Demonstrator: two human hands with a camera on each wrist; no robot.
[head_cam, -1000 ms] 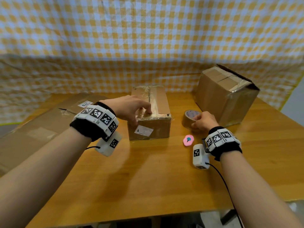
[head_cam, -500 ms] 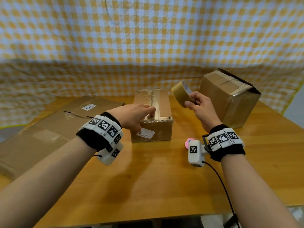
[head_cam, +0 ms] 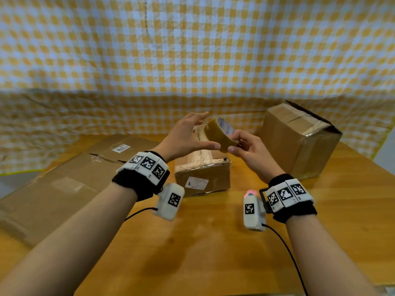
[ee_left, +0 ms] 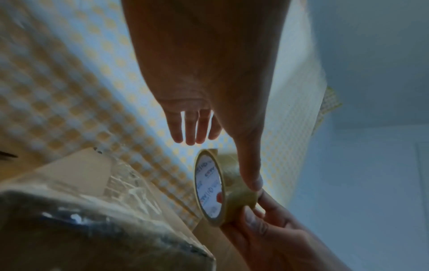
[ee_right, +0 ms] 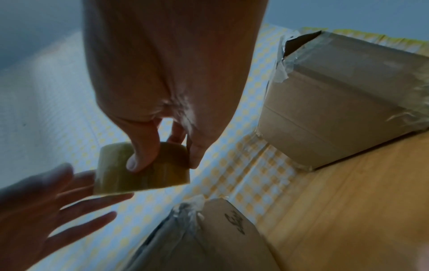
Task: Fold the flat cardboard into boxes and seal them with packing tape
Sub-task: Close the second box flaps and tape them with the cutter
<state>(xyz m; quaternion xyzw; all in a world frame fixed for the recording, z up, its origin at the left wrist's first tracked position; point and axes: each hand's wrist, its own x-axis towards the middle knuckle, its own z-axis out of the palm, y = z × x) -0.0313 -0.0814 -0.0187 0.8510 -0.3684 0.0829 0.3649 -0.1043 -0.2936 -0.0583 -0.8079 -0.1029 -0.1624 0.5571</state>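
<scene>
My right hand [head_cam: 237, 143] grips a roll of brownish packing tape [head_cam: 220, 135] in the air above a small taped cardboard box [head_cam: 203, 174]. In the right wrist view the thumb and fingers [ee_right: 141, 157] are curled round the roll [ee_right: 144, 176]. My left hand [head_cam: 198, 133] is raised beside the roll with its fingers straight and spread. Its thumb tip [ee_left: 254, 183] touches the roll's outer surface [ee_left: 232, 190]. The small box [ee_left: 92, 183] stands closed on the table, with crinkled clear tape along its top seam.
A larger taped box [head_cam: 299, 142] stands at the back right of the wooden table [head_cam: 192, 253]. Flattened cardboard sheets [head_cam: 64, 178] lie on the left. A small pink object [head_cam: 250, 192] peeks out behind my right wrist camera. A checked cloth hangs behind.
My right hand lifted the tape roll off the table and carried it over the small box. My left hand left the box top and rose to meet the roll.
</scene>
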